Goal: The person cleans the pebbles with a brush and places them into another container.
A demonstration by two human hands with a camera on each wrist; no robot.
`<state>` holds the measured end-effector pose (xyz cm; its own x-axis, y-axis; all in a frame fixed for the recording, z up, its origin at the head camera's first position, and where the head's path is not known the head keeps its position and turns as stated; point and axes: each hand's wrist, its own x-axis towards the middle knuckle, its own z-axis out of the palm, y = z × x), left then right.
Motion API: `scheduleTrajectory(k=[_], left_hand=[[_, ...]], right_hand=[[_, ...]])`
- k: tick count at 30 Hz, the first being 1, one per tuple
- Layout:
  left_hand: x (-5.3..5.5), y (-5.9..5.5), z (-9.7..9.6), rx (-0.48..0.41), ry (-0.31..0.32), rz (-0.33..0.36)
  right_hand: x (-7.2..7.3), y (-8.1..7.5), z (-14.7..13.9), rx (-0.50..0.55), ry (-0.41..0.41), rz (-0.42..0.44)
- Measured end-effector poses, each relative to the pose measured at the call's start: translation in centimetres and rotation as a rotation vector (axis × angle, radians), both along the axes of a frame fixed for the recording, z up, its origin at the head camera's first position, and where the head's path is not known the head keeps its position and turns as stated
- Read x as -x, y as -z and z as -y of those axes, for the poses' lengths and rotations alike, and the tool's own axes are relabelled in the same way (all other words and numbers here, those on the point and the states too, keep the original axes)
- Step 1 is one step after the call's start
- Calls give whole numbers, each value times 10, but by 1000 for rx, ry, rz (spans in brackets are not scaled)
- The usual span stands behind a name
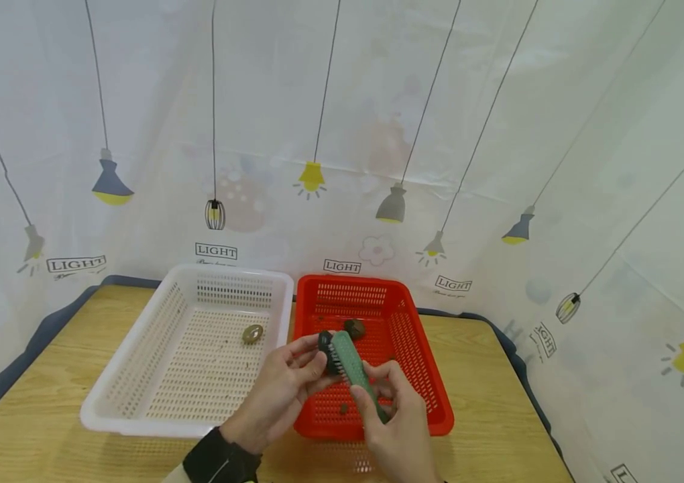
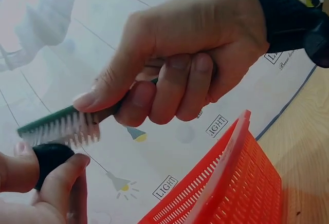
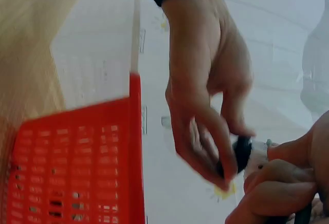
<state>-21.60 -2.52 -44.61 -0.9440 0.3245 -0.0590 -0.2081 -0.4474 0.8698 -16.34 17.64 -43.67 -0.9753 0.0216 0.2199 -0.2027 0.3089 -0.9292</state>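
Note:
My left hand [image 1: 278,389] pinches a smooth black stone [image 1: 325,343] between thumb and fingers, held up over the red basket [image 1: 443,414]. A green brush [image 1: 351,362] with pale bristles is gripped by its handle in my right hand [image 1: 401,419]. Its bristles meet the stone's side in the head view. In the left wrist view the brush [image 2: 49,121] lies across the top of the black stone [image 2: 53,161]. The right wrist view shows the stone [image 3: 241,154] in the left fingertips. A brown lump, like a stone [image 1: 355,328], lies inside the red basket behind the hands.
To the left, a white basket [image 1: 93,402] stands beside the red one, with a shiny oval olive-brown stone [image 1: 252,334] and small crumbs on its floor. Dark bits lie in the red basket. Both stand on a wooden table [image 1: 499,402] against a lamp-printed curtain [image 1: 342,87].

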Motion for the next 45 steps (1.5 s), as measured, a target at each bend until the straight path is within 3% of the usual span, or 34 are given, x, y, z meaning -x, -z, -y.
scheduleTrajectory(k=[3, 10, 17, 22, 27, 32, 36, 40, 45], left_hand=[[0, 1, -1, 11, -31, 4], [-2, -2, 0, 39, 29, -16], [0, -4, 2, 11, -13, -7], [1, -2, 3, 39, 61, -48], [1, -1, 5, 18, 87, -51], [1, -1, 5, 7, 74, -35], [2, -2, 5, 10, 68, -39], [2, -2, 6, 24, 91, -48], [2, 0, 6, 38, 79, -43]], right_hand=[[-1, 0, 9, -11, -19, -41], [8, -5, 11, -45, 36, -89], [-3, -5, 13, -66, 33, -98], [3, -9, 15, -127, 21, -150], [15, -13, 3, -99, 29, -62], [10, -11, -4, -37, 9, 26], [1, -9, 2, -45, -4, -27], [7, -10, 6, -111, 14, -101], [20, -7, -3, -125, 14, -56]])
